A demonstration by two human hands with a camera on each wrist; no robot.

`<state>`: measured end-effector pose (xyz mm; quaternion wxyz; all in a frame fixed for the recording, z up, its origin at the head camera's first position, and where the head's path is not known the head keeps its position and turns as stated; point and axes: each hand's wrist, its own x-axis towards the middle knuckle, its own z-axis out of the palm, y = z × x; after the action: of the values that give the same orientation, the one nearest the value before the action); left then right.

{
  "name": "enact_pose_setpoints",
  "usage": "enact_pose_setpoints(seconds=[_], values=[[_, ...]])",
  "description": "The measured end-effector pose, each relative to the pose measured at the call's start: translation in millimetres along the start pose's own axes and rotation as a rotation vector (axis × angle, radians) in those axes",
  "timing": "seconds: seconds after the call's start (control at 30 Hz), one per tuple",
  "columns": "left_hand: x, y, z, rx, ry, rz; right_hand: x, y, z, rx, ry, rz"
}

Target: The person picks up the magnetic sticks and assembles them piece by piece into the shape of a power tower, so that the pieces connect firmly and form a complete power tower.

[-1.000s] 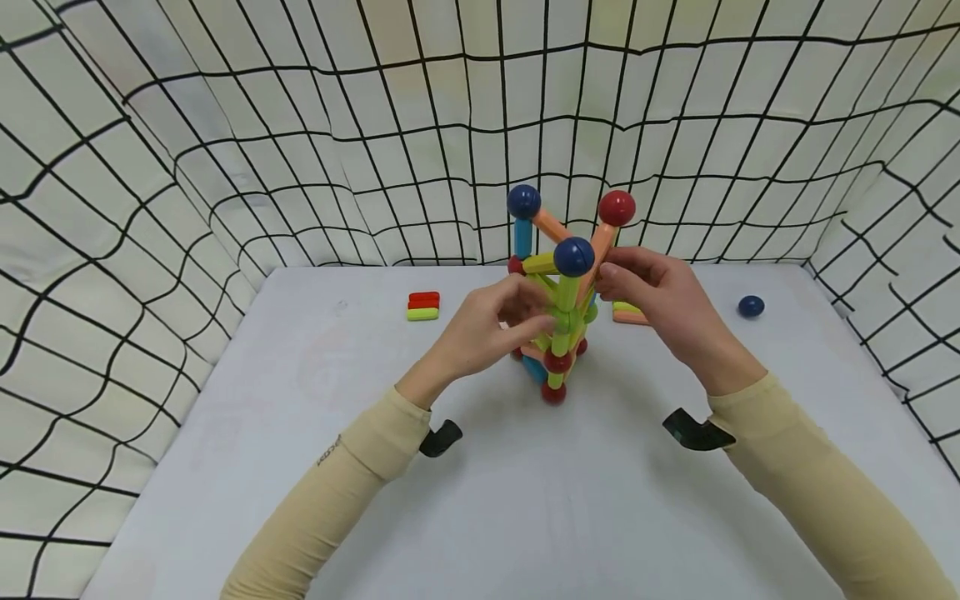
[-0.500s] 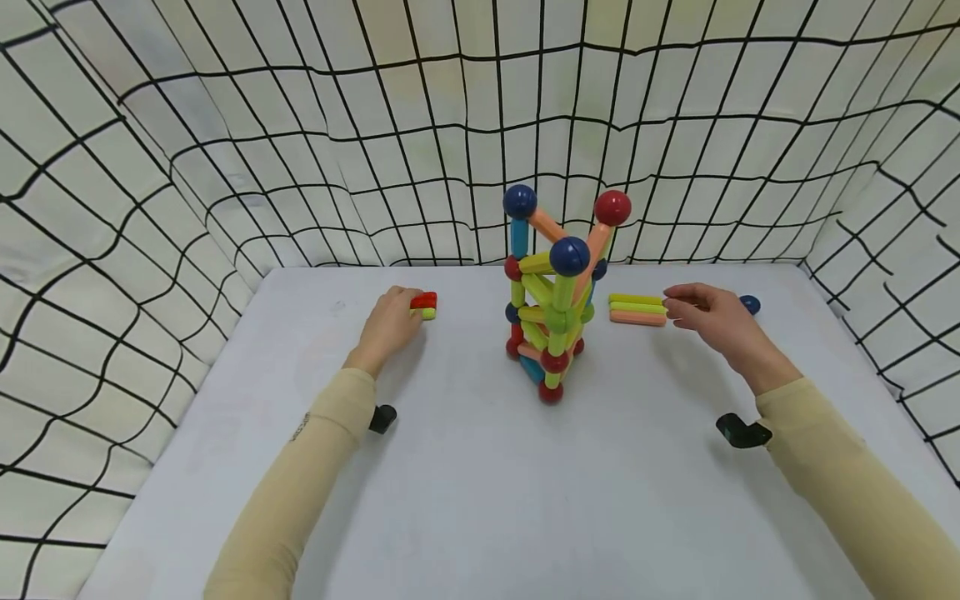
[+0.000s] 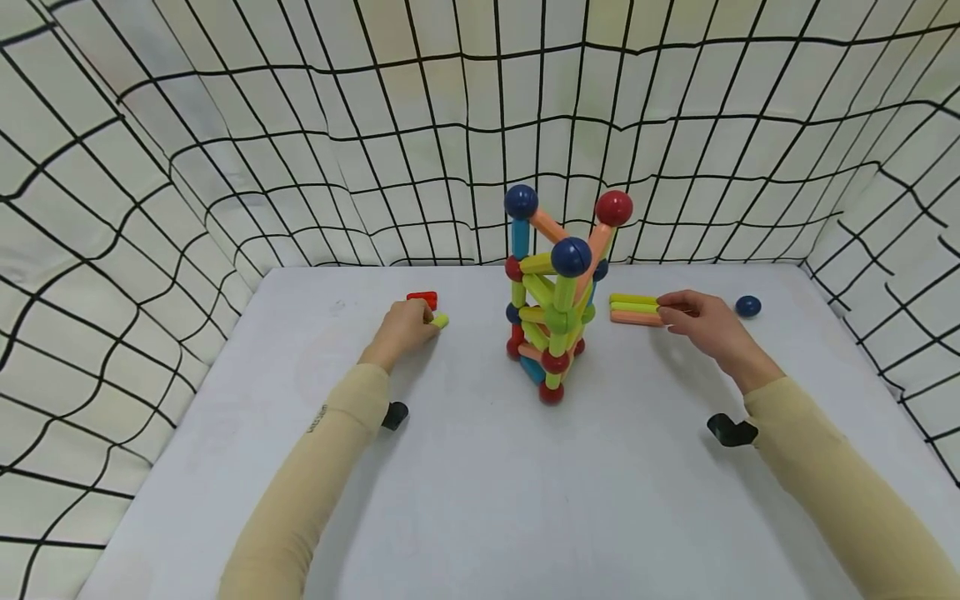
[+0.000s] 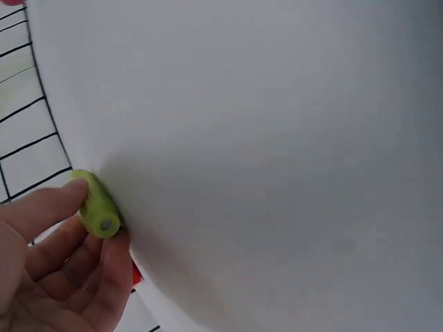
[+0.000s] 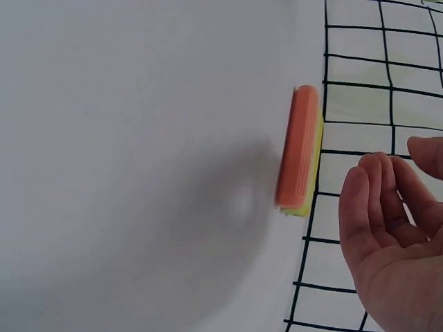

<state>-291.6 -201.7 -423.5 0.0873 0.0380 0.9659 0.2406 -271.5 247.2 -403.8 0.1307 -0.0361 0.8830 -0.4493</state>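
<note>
My left hand (image 3: 403, 332) pinches a short yellow-green magnetic rod (image 4: 101, 211) between thumb and fingers, its metal end facing the left wrist camera. Red rods (image 3: 423, 298) lie just beyond that hand. On the right, my right hand (image 3: 708, 329) hovers with loosely bent fingers and thumb apart, holding nothing. Its fingertips overlap the near end of a row of longer rods in the head view: an orange one (image 5: 299, 146) and yellow-green ones (image 3: 633, 299). Between the hands stands a tower of coloured rods and balls (image 3: 572, 257), touched by neither.
A loose dark blue ball (image 3: 748, 306) rests on the white table (image 3: 480, 483) beyond the right hand. Black netting (image 3: 420, 133) over white walls rises at the back and both sides. The tower's top carries blue and red balls.
Both hands have left the tower and gone outward to the loose rods. The left has taken hold of a yellow-green rod and drawn it slightly right. Lately the right hand has shifted slightly left.
</note>
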Motion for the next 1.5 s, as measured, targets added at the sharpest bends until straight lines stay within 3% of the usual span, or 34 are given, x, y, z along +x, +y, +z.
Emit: enact_pose_setpoints(seconds=[0.1, 0.2, 0.33, 0.43, 0.63, 0.83, 1.07, 1.5], values=[[-7.6, 14.0, -4.5, -0.237, -0.058, -0.039, -4.0, -7.2, 4.3, 0.001, -0.004, -0.039], [-19.6, 37.7, -16.0, -0.592, -0.063, -0.055, -11.2, -25.8, 10.7, -0.016, 0.019, -0.128], [-39.4, 75.5, -38.3, -0.993, -0.012, 0.031, -19.3, -61.5, 17.1, 0.010, 0.104, -0.278], [-55.5, 101.8, -53.4, -1.159, -0.007, 0.116, -22.2, -88.7, 18.1, 0.050, 0.163, -0.367], [-77.4, 145.7, -70.0, -1.220, -0.015, 0.209, -15.9, -122.5, 20.5, 0.071, 0.177, -0.464], [-76.6, 173.3, -72.2, -1.266, -0.051, 0.149, -10.5, -124.8, 24.3, 0.073, 0.160, -0.479], [-73.8, 182.3, -69.4, -1.308, -0.083, 0.076, -11.4, -128.0, 26.9, 0.070, 0.155, -0.457], [-71.3, 180.2, -71.8, -1.292, -0.071, 0.064, -9.9, -127.3, 28.4, 0.064, 0.150, -0.448]])
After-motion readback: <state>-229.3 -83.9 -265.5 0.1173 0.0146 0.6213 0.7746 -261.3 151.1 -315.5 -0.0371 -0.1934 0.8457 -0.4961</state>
